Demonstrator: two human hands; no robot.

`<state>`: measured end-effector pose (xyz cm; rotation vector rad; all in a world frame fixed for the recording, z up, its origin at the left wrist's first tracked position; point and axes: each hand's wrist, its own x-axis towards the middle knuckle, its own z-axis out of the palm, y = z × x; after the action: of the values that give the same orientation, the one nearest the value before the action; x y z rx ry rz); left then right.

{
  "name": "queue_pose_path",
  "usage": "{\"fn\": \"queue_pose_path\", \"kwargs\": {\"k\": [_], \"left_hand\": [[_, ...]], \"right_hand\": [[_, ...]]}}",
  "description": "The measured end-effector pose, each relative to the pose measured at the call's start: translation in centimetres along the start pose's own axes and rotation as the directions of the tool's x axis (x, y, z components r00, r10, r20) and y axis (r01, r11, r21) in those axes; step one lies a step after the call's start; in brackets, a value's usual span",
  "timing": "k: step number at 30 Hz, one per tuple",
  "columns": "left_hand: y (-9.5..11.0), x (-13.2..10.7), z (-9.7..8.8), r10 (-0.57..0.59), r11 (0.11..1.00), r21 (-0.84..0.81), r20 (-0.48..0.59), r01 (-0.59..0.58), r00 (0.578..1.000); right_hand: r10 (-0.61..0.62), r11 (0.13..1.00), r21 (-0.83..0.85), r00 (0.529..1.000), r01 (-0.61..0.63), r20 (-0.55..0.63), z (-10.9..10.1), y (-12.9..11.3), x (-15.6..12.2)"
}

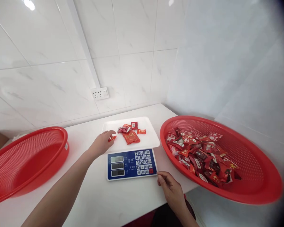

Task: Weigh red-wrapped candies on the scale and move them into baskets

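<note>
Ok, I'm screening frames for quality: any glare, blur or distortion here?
Head view: lamp glare on the wall tiles, top left; dark vignette down the right edge; wide-angle stretch on the right red basket; scale display digits too soft to read.

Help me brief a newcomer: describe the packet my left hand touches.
Find the blue-faced scale between two red baskets. On its white tray, the small red packet lies at the left edge touching the left hand, apart from the other wrappers.
</note>
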<state>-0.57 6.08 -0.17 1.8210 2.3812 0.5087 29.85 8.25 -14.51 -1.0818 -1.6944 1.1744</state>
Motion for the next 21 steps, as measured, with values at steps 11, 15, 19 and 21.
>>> {"fn": "queue_pose_path", "kwargs": {"k": [11, 15, 19, 21], "left_hand": [[8.5, -8.7, 1.6, 0.248, 0.86, -0.405, -0.202, -0.311, 0.948], [11.5, -11.8, 3.6, 0.475, 0.739, -0.472, -0.14, -0.481, 0.869], [9.2, -11.9, 2.5, 0.443, 0.822, -0.254, -0.279, -0.511, 0.852], [6.2, -11.5, 0.7, 0.358, 0.911, -0.05, -0.399, -0.41, 0.844]], "right_hand": [[-0.012, 0.914, 0.405, 0.998, -0.013, 0.059, 0.5, -1.9, -1.8], [0.035, 0.729, 0.619, 0.919, -0.292, 0.392, 1.7, -6.2, -3.4], [0.125, 0.59, 0.735, 0.936, -0.336, 0.328, 0.4, -9.1, -1.7], [0.169, 0.38, 0.893, 0.967, -0.242, 0.19, -1.5, -10.3, 0.2]]}}
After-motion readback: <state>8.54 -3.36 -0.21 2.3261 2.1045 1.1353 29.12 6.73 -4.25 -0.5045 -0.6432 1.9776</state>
